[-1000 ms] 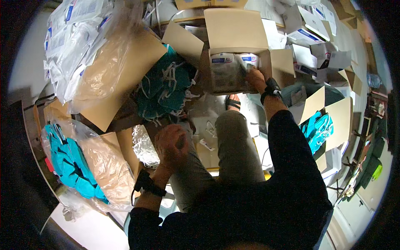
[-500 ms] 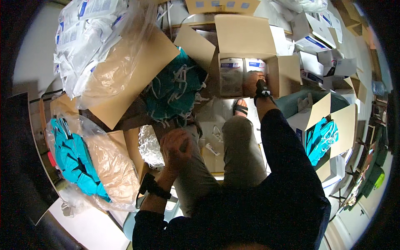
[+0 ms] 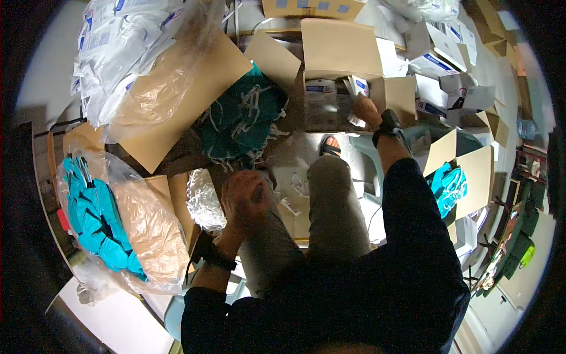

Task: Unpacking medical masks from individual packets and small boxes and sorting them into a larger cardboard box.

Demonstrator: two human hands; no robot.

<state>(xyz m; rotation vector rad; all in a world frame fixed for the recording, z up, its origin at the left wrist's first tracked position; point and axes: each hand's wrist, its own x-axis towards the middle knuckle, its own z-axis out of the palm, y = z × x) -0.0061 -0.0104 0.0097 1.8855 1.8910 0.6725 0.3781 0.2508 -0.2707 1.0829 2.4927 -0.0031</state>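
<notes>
- Left hand, centre-left of the frame: on the left knee, fingers curled — whether its grip holds anything, I cannot tell.
- Right hand, upper centre: grip closed on white packets — tilted, inside the open cardboard box.
- White carton, upper right: beyond that box.

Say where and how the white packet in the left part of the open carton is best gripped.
Probably by the right edge of that packet, from above through the open top of the carton: it lies close to the left wall, while a dark gap shows along its right side. Across that gap, the right hand holds fanned packets.
</notes>
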